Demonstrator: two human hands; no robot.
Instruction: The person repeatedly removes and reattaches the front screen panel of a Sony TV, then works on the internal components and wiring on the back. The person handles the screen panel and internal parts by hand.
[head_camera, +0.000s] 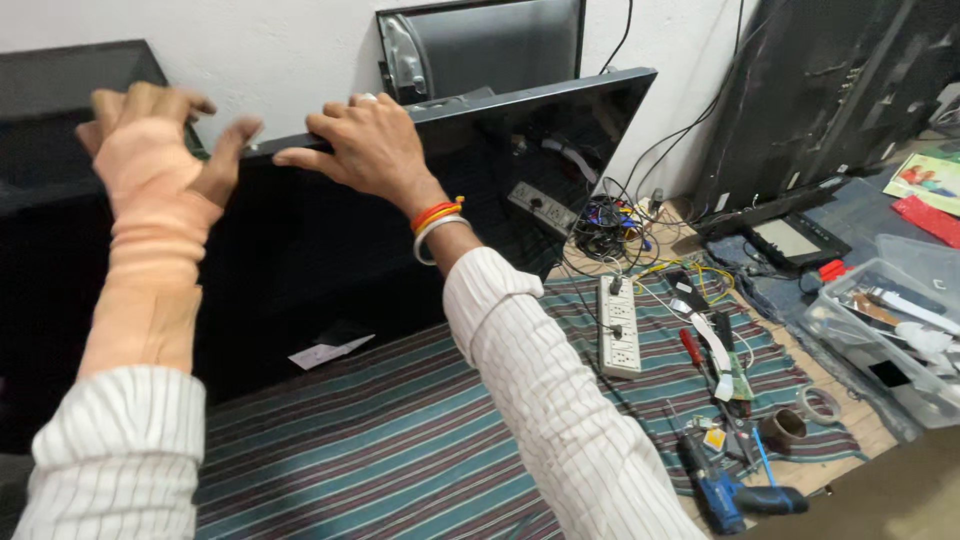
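A large flat black screen panel (330, 230) stands tilted on a striped cloth, leaning toward the wall. My left hand (150, 140), wrapped in a tan bandage down the forearm, is at the panel's top edge with fingers spread and thumb out. My right hand (365, 145) lies over the top edge further right, fingers curled on it. Orange and silver bangles sit on my right wrist. A white paper slip (330, 352) lies at the panel's foot.
A white power strip (618, 325), tangled cables (610, 215), a red-handled screwdriver (692, 348) and a blue drill (735, 495) lie on the striped cloth (400, 440). A clear plastic box of parts (890, 340) sits at right. More dark panels (830, 90) lean on the wall.
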